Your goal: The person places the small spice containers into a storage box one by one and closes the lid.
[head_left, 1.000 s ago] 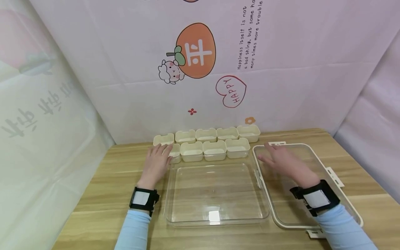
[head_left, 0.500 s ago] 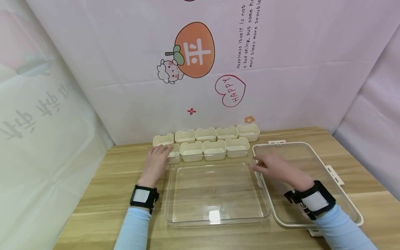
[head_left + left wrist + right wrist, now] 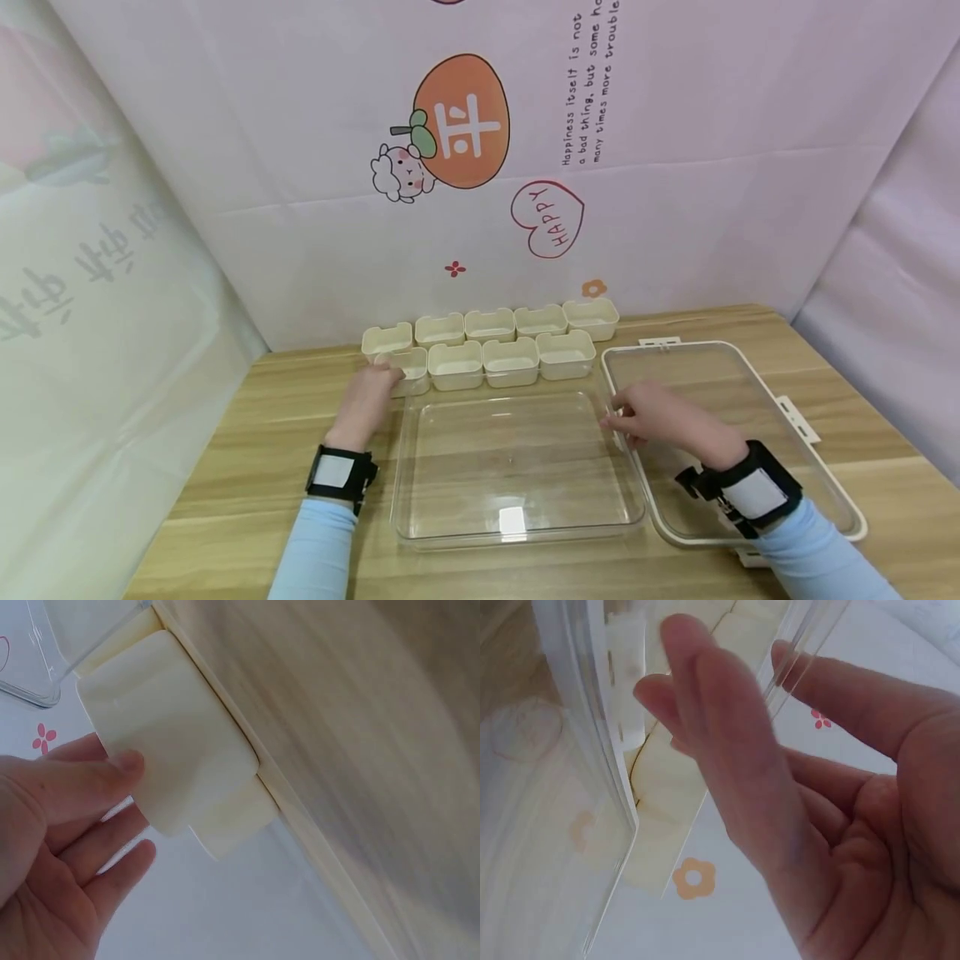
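Observation:
At the left end of the front row, my left hand (image 3: 363,404) pinches a small cream bin (image 3: 180,735). Its thumb presses the outer wall, while the index finger goes behind the rim. Beside it lies a clear plastic box (image 3: 517,467), flat on the table. My right hand (image 3: 656,417) is at this box's right side, thumb over the inner side and fingers outside the wall. From the right wrist view, the clear wall (image 3: 802,660) runs between thumb and fingers. The thumb tip lies right at it.
Several matching cream bins (image 3: 510,362) stand in two rows at the table's back. A clear lid (image 3: 720,417) with a cream rim and side latches lies right of the box, under my right forearm. A printed cloth (image 3: 337,258) hangs behind the wooden table (image 3: 232,467).
My left fingers have drawn back from over the bin to its near rim and curled. My right hand has come left and down from above the lid to the box's right wall.

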A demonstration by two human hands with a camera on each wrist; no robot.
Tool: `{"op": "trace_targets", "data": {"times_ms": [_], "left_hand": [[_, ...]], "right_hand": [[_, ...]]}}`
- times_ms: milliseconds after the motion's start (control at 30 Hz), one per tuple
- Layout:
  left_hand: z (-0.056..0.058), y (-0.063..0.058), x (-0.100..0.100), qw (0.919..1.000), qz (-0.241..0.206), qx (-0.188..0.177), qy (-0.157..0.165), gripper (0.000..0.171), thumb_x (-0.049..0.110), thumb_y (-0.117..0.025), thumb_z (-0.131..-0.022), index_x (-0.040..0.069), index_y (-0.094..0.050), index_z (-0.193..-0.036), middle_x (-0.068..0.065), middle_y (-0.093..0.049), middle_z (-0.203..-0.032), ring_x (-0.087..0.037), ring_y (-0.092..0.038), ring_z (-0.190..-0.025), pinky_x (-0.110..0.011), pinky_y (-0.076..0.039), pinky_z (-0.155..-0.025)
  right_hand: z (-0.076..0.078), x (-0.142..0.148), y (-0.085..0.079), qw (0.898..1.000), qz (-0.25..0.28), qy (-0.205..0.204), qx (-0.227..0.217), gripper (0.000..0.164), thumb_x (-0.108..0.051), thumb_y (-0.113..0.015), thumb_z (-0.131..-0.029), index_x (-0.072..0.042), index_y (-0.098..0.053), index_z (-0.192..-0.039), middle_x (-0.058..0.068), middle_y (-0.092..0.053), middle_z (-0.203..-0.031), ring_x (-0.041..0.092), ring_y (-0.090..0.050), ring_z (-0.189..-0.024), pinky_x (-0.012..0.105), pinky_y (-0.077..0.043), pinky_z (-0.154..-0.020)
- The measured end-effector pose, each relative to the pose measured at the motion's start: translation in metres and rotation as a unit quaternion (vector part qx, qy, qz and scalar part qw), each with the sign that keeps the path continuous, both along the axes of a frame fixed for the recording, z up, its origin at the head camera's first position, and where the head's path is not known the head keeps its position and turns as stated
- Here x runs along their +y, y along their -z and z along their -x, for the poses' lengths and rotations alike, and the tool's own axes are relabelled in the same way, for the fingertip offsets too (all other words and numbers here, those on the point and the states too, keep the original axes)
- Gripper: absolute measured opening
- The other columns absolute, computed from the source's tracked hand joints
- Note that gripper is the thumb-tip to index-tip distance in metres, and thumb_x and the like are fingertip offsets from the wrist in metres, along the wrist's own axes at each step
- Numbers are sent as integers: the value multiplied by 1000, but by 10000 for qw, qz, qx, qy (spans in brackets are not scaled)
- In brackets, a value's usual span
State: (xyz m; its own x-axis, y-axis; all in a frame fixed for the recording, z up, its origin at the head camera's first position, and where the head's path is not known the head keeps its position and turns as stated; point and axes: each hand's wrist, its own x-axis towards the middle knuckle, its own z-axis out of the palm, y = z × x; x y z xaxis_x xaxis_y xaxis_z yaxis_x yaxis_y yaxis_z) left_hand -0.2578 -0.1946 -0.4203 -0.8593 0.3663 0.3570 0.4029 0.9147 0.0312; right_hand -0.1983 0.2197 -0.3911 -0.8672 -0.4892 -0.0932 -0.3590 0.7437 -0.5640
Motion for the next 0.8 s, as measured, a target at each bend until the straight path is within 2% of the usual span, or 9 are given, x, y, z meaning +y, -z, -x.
{"op": "trace_targets", "data": {"times_ms": [167, 367, 600, 800], "left_hand": [[-1, -1, -2, 9993, -143, -352, -24, 25, -12, -56, -80, 5, -71, -89, -12, -70, -83, -26, -66, -76, -38, -53, -69], [0, -1, -5, 9990, -171, -404, 10, 29, -11, -55, -82, 7, -72, -97, -12, -70, -87, -26, -67, -78, -38, -54, -71], [0, -2, -5, 9997, -126, -219, 4, 23, -11, -57, -80, 6, -72, -88, -10, -71, -84, -26, -67, -74, -39, -52, -64], [-1, -3, -5, 9996, -192, -212, 16, 24, -12, -57, -80, 5, -71, -88, -10, -72, -86, -26, -68, -76, -38, -53, -66]], "right_hand": [[-3, -5, 0, 9987, 90, 436, -247, 21, -14, -63, -88, -3, -66, -72, -1, -60, -53, 11, -60, -46, 24, -50, -46], [-5, -10, 1, 9951, 110, 917, -354, 19, -14, -63, -88, 0, -68, -75, 0, -60, -53, 10, -60, -46, 23, -51, -47], [-7, -11, 0, 9929, 193, 1086, -448, 18, -12, -63, -87, 1, -68, -75, 2, -62, -56, 11, -61, -47, 24, -52, -48], [-6, -11, 0, 9924, 233, 1111, -477, 20, -12, -64, -87, 0, -68, -72, 2, -62, -55, 11, -62, -47, 24, -52, -48]]}}
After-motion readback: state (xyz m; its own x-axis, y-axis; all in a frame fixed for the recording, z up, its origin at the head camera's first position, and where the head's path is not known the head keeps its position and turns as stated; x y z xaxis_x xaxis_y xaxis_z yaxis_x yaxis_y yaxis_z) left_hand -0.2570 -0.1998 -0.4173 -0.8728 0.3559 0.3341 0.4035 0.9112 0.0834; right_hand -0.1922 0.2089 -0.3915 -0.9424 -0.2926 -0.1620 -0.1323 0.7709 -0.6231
